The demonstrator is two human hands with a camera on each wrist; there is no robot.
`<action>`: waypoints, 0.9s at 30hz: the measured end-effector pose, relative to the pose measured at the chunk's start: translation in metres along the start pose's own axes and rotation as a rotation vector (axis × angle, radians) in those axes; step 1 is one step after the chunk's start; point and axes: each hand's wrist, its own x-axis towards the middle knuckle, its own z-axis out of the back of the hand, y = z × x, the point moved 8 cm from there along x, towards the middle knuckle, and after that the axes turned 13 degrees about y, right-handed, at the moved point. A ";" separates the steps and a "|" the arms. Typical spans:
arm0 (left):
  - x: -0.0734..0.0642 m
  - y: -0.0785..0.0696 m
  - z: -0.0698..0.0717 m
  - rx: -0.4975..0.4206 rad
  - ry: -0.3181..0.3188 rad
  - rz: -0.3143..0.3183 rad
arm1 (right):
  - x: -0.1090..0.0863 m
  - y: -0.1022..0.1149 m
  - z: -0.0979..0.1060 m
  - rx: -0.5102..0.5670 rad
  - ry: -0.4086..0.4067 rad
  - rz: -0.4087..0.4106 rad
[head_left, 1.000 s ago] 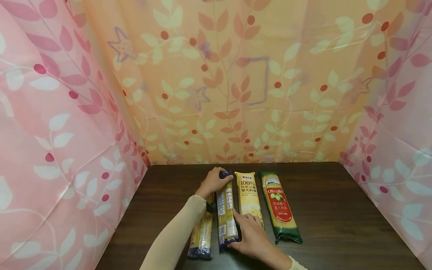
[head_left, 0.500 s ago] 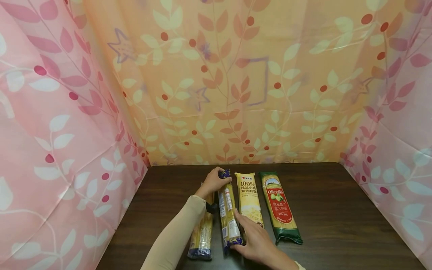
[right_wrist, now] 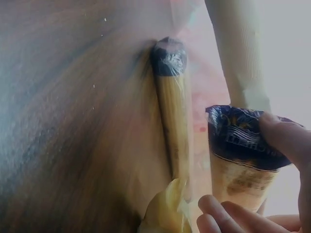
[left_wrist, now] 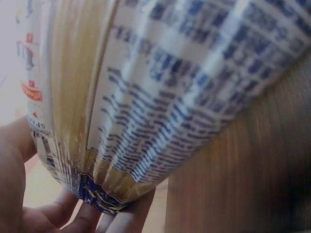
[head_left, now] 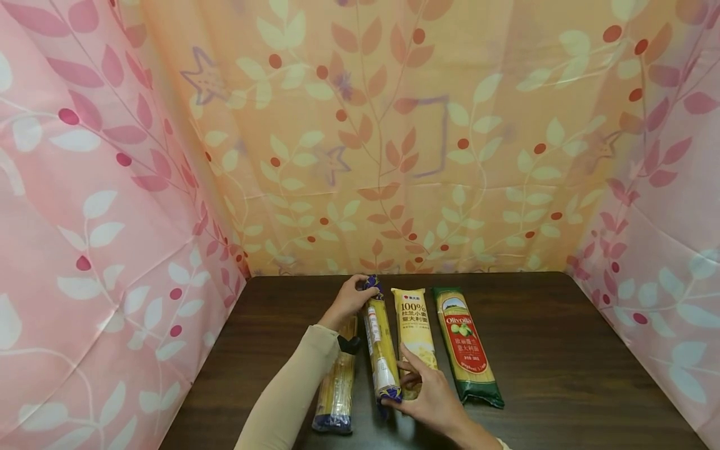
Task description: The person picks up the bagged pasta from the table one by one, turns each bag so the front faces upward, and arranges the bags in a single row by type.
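Observation:
A clear spaghetti pack with blue ends (head_left: 381, 340) is between my two hands. My left hand (head_left: 350, 301) grips its far blue end; in the left wrist view the fingers (left_wrist: 87, 218) wrap behind that end, and the printed white label fills much of the picture. At the near end, my right hand (head_left: 430, 397) pinches the blue wrapper (right_wrist: 245, 138), thumb on one face and fingers curled behind. The pack looks raised off the table in the right wrist view. Just right of it lies a yellow spaghetti pack (head_left: 413, 319), its lower part partly covered by my right hand.
Another blue-ended spaghetti pack (head_left: 335, 390) lies on the left, partly under my left forearm. A green and red spaghetti pack (head_left: 467, 347) lies at the right on the dark wooden table (head_left: 562, 362). Patterned curtains (head_left: 349, 156) enclose the back and sides.
The held pack has rolled so its label turns away to the side, and its near end has come up. My left hand has shifted slightly left and farther back.

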 end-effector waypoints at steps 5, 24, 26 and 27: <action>0.002 0.003 0.004 -0.071 -0.008 0.020 | 0.002 -0.009 0.001 0.109 0.008 -0.070; 0.003 -0.006 0.003 -0.144 0.023 -0.059 | 0.004 -0.011 -0.014 0.754 0.232 0.105; 0.003 -0.006 0.001 -0.192 0.060 -0.060 | 0.004 -0.010 -0.014 0.774 0.221 0.115; 0.003 -0.006 0.001 -0.218 0.081 -0.060 | 0.004 -0.011 -0.014 0.772 0.216 0.107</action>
